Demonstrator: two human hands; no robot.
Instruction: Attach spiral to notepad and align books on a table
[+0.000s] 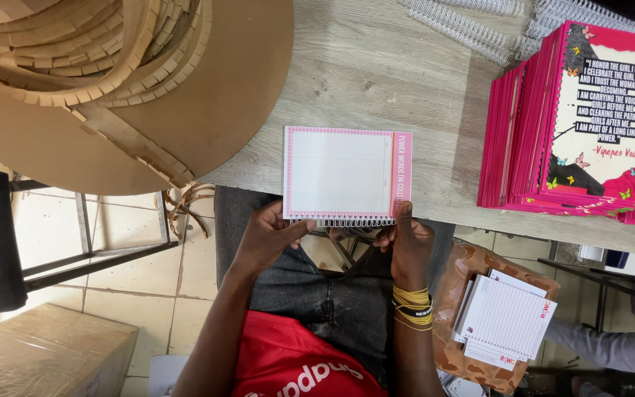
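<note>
Pink-bordered notepad [347,175] lying at surface [376,66] edge, pinched at its wire spiral [350,221] by left hand [266,239] and right hand [406,246], steadying coil against pages.

I hold a small notepad [339,175], white lined pages inside a pink dotted border, with a pink strip down its right side. It lies flat at the near edge of the grey wooden table [376,66], its white wire spiral binding [354,221] overhanging that edge toward me.

One notepad [339,174] (two hands [266,239])
</note>
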